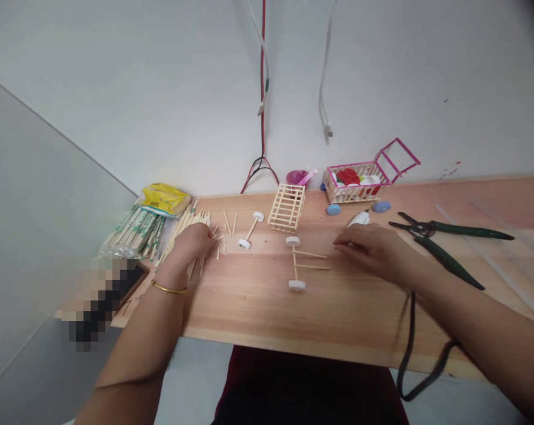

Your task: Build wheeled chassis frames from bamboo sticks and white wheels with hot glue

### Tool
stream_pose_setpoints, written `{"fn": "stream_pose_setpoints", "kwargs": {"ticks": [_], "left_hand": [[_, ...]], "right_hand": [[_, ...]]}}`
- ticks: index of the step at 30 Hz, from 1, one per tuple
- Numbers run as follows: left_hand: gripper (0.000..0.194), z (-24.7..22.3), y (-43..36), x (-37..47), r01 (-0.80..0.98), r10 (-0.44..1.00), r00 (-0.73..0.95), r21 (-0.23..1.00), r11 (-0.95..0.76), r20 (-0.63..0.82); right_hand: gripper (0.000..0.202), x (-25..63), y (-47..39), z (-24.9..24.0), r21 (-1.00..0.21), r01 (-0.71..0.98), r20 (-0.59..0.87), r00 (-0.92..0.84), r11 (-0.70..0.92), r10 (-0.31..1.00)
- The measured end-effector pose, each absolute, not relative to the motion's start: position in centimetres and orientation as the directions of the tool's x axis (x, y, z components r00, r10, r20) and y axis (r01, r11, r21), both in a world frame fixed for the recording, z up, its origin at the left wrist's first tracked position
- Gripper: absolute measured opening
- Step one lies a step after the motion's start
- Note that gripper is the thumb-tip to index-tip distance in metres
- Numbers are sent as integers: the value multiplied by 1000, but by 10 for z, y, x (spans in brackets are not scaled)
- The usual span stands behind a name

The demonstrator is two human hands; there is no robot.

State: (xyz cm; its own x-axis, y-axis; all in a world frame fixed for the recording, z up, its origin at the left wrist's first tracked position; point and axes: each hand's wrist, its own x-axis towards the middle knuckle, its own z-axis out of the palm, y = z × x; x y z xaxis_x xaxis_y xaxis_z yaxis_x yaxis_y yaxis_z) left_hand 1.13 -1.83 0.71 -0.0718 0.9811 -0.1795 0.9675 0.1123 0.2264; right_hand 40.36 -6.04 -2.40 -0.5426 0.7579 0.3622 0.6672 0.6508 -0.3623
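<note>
My left hand [196, 243] is over a pile of thin wooden sticks [178, 236] at the left, its fingers bent down; what they hold, if anything, is hidden. My right hand [362, 245] is pinched together beside a white glue tool [359, 219], and I cannot make out anything in its fingers. Between my hands lies an axle with two white wheels [296, 285] and two sticks pointing right. A second wheeled axle [251, 231] lies farther left. Behind them stands a small stick frame [287, 206].
At the back right is a pink-edged stick cart [360, 183] with blue wheels. Green-handled cutters [448, 254] lie at the right, near clear strips [506, 271]. A yellow packet [165, 199] rests on bundled sticks [136, 230] at the left. Cables [263, 88] hang down the wall.
</note>
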Motion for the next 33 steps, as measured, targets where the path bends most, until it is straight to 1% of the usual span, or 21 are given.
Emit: {"fn": "stream_pose_setpoints", "kwargs": {"ticks": [2, 3, 4, 5, 6, 7, 8, 10, 14, 16, 18, 20, 23, 25, 29, 31, 33], "left_hand": [[22, 20, -22, 8, 971, 981, -64, 217, 104, -183], [24, 27, -24, 7, 965, 982, -50, 244, 94, -184], [26, 35, -27, 7, 938, 984, -23, 337, 83, -177], [27, 42, -30, 8, 871, 984, 17, 485, 73, -179], [26, 47, -33, 11, 760, 978, 74, 646, 71, -194], [25, 51, -36, 17, 627, 976, 122, 776, 67, -183], [25, 53, -38, 26, 496, 972, 159, 866, 72, -172], [27, 52, -40, 49, 305, 948, 248, 945, 119, -199], [27, 39, -41, 103, 100, 874, 406, 964, 247, -267], [26, 34, -41, 126, 36, 841, 453, 948, 316, -297], [25, 31, -43, 145, 9, 811, 484, 928, 372, -329], [24, 29, -45, 159, 8, 785, 514, 917, 399, -346], [25, 26, -51, 176, 24, 743, 578, 916, 400, -339], [25, 23, -54, 183, 42, 719, 613, 922, 385, -328], [24, 15, -59, 194, 93, 711, 629, 939, 332, -313], [22, 12, -60, 198, 112, 729, 610, 945, 309, -311], [21, 10, -62, 199, 110, 736, 602, 945, 308, -310]], "right_hand": [[20, 403, -61, -23, -361, 667, 361, -544, 652, 757], [20, 402, -61, -23, -361, 666, 363, -545, 653, 756], [20, 401, -61, -22, -363, 665, 364, -545, 653, 756], [21, 401, -61, -22, -368, 663, 364, -543, 652, 757], [20, 400, -61, -21, -377, 659, 366, -540, 651, 758], [20, 399, -62, -21, -389, 652, 372, -535, 651, 759], [20, 399, -62, -21, -404, 644, 377, -529, 649, 760], [19, 398, -63, -20, -439, 631, 397, -503, 640, 768], [18, 394, -70, -19, -527, 589, 435, -432, 612, 790], [17, 391, -74, -17, -583, 547, 448, -400, 601, 799], [20, 388, -78, -16, -655, 495, 446, -356, 571, 821], [28, 385, -81, -14, -731, 427, 426, -324, 533, 845], [37, 384, -83, -13, -832, 277, 396, -309, 480, 865], [35, 383, -83, -13, -884, 166, 375, -307, 437, 875], [22, 380, -83, -12, -952, -32, 296, -366, 306, 882], [18, 380, -84, -11, -969, -47, 242, -385, 243, 890], [19, 381, -84, -9, -978, -5, 197, -365, 210, 910]]}}
